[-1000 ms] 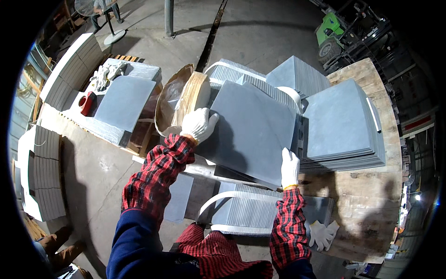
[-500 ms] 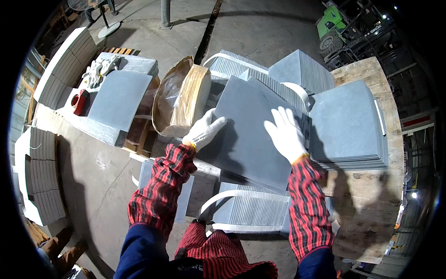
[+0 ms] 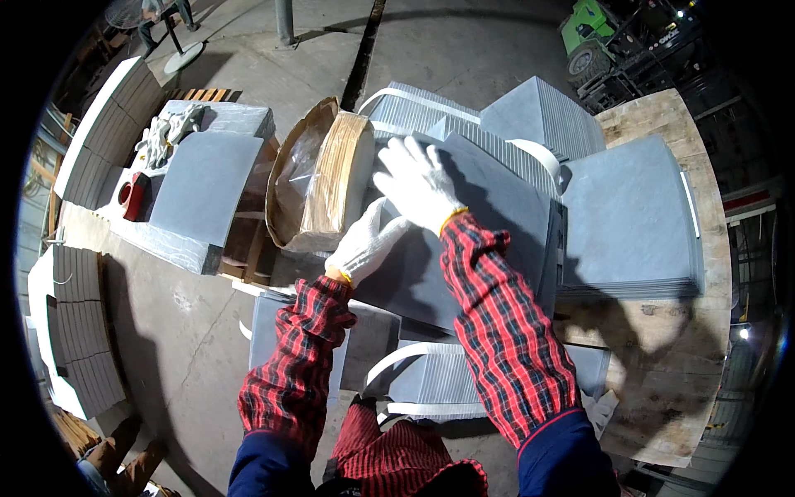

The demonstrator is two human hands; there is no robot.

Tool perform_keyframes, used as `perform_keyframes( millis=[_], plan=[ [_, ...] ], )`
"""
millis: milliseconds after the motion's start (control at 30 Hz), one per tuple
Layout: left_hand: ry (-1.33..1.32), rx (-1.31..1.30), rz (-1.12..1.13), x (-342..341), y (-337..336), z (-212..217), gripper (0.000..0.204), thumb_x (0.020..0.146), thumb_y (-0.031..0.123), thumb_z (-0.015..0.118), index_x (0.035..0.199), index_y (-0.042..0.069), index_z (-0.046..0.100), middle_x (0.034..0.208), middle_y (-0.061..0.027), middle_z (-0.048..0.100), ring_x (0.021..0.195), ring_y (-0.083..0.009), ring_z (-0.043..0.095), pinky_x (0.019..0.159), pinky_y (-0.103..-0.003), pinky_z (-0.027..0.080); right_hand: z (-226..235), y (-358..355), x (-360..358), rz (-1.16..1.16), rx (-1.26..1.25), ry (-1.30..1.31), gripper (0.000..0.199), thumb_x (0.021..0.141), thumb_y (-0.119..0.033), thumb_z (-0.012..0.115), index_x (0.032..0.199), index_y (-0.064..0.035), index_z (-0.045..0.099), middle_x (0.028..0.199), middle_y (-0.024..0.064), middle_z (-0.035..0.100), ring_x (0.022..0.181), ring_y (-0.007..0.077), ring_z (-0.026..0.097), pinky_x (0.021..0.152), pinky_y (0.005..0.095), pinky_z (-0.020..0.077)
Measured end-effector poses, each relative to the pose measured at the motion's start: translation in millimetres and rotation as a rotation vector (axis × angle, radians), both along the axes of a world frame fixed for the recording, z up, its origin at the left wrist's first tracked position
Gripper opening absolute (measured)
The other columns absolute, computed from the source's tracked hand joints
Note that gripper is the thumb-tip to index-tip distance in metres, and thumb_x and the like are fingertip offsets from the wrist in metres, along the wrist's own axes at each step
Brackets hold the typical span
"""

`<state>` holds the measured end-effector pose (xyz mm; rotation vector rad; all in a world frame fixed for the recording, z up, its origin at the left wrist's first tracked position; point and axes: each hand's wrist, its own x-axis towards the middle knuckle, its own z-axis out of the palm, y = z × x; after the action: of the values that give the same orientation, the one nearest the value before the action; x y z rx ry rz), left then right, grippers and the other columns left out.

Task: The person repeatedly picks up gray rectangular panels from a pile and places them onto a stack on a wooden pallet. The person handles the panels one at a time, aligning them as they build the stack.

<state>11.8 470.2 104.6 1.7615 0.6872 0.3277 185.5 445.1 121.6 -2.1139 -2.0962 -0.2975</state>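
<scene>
A large grey tile [image 3: 513,195] lies on a pile in front of me, its left side partly under my hands. My right hand [image 3: 418,184], in a white knit glove, rests over the tile's far left part with its fingers spread. My left hand [image 3: 370,246], gloved the same way, is at the tile's left edge, thumb apart and fingers stretched out; the fingertips' contact is hard to make out. Beside the left hand stands a brown paper-wrapped package [image 3: 339,178] with clear plastic inside. Neither hand grips anything visible.
A stack of grey tiles [image 3: 629,207] sits on a wooden board [image 3: 646,356] at right. Strapped tiles [image 3: 431,377] stand nearest me. At left, a wrapped stack carries a grey tile [image 3: 207,182], gloves [image 3: 166,132] and a red tape dispenser [image 3: 132,197]. A green vehicle [image 3: 584,37] stands far right.
My right hand has swept left and away from me across the tile, from its right side to its far left part. The left hand has stayed near the left edge, moving slightly.
</scene>
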Motion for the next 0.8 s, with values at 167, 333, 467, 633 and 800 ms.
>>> perform_keyframes(
  millis=[167, 333, 467, 633, 800],
  plan=[
    [-0.125, 0.276, -0.072, -3, 6, -32, 0.049, 0.101, 0.028, 0.051, 0.139, -0.003, 0.046, 0.133, -0.0235, 0.056, 0.125, -0.0340, 0.053, 0.107, -0.040, 0.040, 1, -41, -36, 0.165, -0.066, 0.123, 0.049, 0.101, -0.037, 0.044, 0.141, -0.0088, 0.051, 0.151, 0.0134, 0.044, 0.140, 0.0320, 0.038, 0.115, 0.0532, 0.0246],
    [-0.200, 0.131, -0.090, 3, 7, -57, 0.046, 0.103, 0.022, 0.048, 0.142, -0.001, 0.043, 0.139, -0.0220, 0.052, 0.131, -0.0305, 0.048, 0.110, -0.038, 0.037, 4, -47, -23, 0.244, -0.079, 0.184, 0.049, 0.100, -0.036, 0.046, 0.142, -0.0112, 0.051, 0.151, 0.0127, 0.046, 0.139, 0.0306, 0.041, 0.116, 0.0504, 0.0258],
    [-0.074, -0.153, -0.016, -9, 1, 14, 0.059, 0.099, 0.037, 0.057, 0.141, -0.004, 0.045, 0.137, -0.0212, 0.055, 0.129, -0.0280, 0.050, 0.110, -0.035, 0.036, -6, -12, 9, -0.035, 0.061, 0.009, 0.054, 0.099, -0.042, 0.050, 0.141, -0.0093, 0.050, 0.150, 0.0132, 0.046, 0.140, 0.0306, 0.039, 0.115, 0.0519, 0.0267],
    [-0.096, -0.159, -0.021, -2, 0, 9, 0.067, 0.097, 0.043, 0.058, 0.144, -0.002, 0.043, 0.133, -0.0207, 0.059, 0.127, -0.0289, 0.052, 0.108, -0.034, 0.038, -2, -28, 34, -0.314, 0.138, 0.089, 0.058, 0.098, -0.047, 0.050, 0.140, -0.0079, 0.050, 0.150, 0.0156, 0.045, 0.140, 0.0322, 0.039, 0.116, 0.0539, 0.0256],
    [-0.022, 0.058, 0.064, -5, 6, -13, 0.069, 0.094, 0.048, 0.062, 0.139, -0.003, 0.049, 0.137, -0.0244, 0.056, 0.128, -0.0355, 0.054, 0.106, -0.038, 0.042, 7, -147, 50, -0.502, 0.019, 0.046, 0.061, 0.100, -0.046, 0.047, 0.148, -0.0086, 0.042, 0.154, 0.0169, 0.040, 0.143, 0.0355, 0.034, 0.118, 0.0523, 0.0225]
  ],
)
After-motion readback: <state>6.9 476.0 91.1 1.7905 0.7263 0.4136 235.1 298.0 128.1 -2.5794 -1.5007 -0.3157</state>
